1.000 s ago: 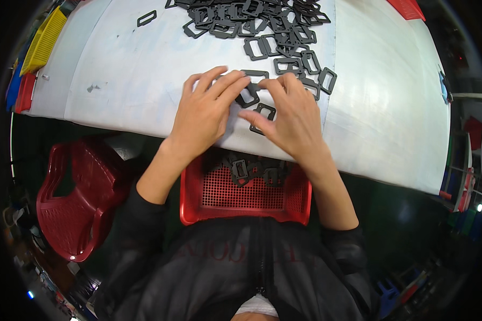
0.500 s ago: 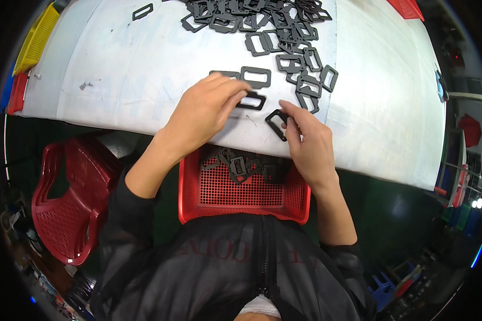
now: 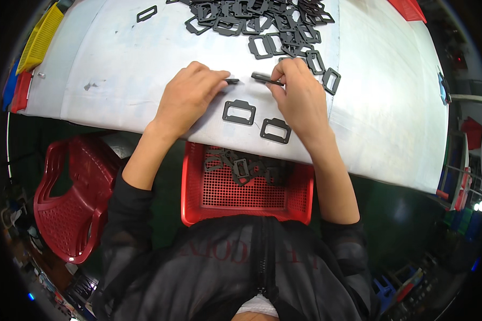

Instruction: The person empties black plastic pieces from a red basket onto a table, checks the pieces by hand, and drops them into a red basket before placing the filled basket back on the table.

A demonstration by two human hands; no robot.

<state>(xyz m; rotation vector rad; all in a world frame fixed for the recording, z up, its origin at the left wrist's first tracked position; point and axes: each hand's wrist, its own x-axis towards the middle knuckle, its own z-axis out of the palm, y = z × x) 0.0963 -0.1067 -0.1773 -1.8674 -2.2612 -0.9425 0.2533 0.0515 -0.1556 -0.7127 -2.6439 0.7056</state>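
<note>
My left hand (image 3: 186,99) is closed, pinching a flat black frame (image 3: 232,81) seen edge-on above the white table. Across from it, my right hand (image 3: 301,96) grips another black rectangular frame (image 3: 263,78), also tilted nearly edge-on and slightly blurred. The two held pieces point toward each other with a small gap between them. Below my hands, near the table's front edge, one black frame (image 3: 240,103) lies flat with its tab facing away. A second flat frame (image 3: 276,123) lies to its right, closer to the edge.
A heap of similar black frames (image 3: 233,24) covers the far middle of the white table (image 3: 123,69). One lone frame (image 3: 147,14) lies far left. Under the front edge stands a red basket (image 3: 246,215) holding several frames. A dark red plastic chair (image 3: 64,214) is at left.
Both hands have moved farther from the table's front edge, each now with a frame raised edge-on. Two frames now lie flat near that edge, where my hands were.
</note>
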